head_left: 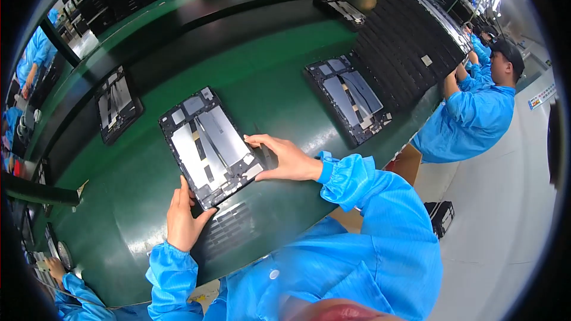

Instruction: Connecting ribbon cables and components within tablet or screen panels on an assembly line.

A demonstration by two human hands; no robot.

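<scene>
An open-backed tablet (pixel 223 131), its silvery battery cells, dark flex cables and circuit boards showing, is held at a slant above the green bench (pixel 137 211). My left hand (pixel 183 217) grips its lower left corner, thumb at the bottom edge and fingers along the side. On the lower right edge, my right hand (pixel 288 159) pinches the frame between thumb and fingers. Whether the tablet's far end touches the bench I cannot tell. Both my arms wear blue sleeves.
Another opened tablet (pixel 348 100) lies to the right, beside a tall stack of black trays (pixel 404 41). One more tablet (pixel 118 104) lies at the left, and another (pixel 342 10) at the back. Co-workers in blue stand right (pixel 476 113) and far left (pixel 37 53); a co-worker's hand (pixel 56 268) shows lower left.
</scene>
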